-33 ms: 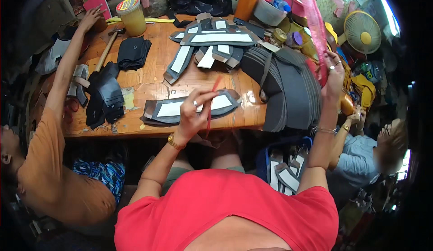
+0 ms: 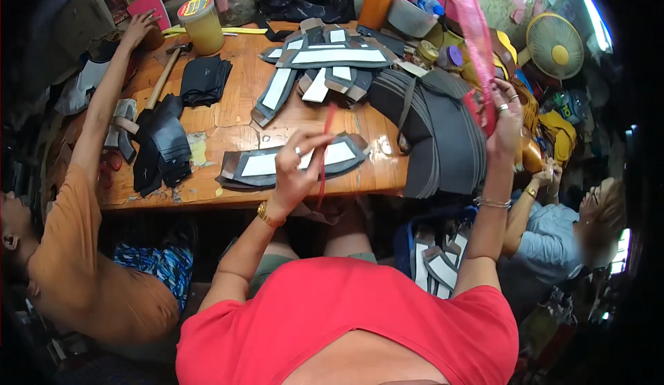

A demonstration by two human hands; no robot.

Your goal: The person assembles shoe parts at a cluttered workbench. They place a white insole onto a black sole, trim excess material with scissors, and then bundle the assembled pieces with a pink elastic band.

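Fingers of the left hand (image 2: pixel 297 171), head view, are pinched together on a thin red strip (image 2: pixel 330 124), blurred, standing near upright over a curved grey piece (image 2: pixel 259 165) at the table's near edge. Right hand (image 2: pixel 508 119), raised well apart, has thumb and fingers clamped on a long pink band (image 2: pixel 477 36). Cannot tell whether strip and band join.

Risks, my judgement: a slack left pinch could let the strip drop askew across the grey piece; the band's long free end could fold over or catch on the clutter behind. A low swing of the right forearm might knock the stack of dark sheets (image 2: pixel 453 133) at the table edge.

Containers: blue bin (image 2: pixel 402 247) below the table, curved grey-and-white pieces (image 2: pixel 441 269) inside; lidded tub (image 2: pixel 204 34), yellowish contents; whitish basin (image 2: pixel 413 20), blue and pink items; orange bottle (image 2: pixel 376 3), capped, contents hidden.
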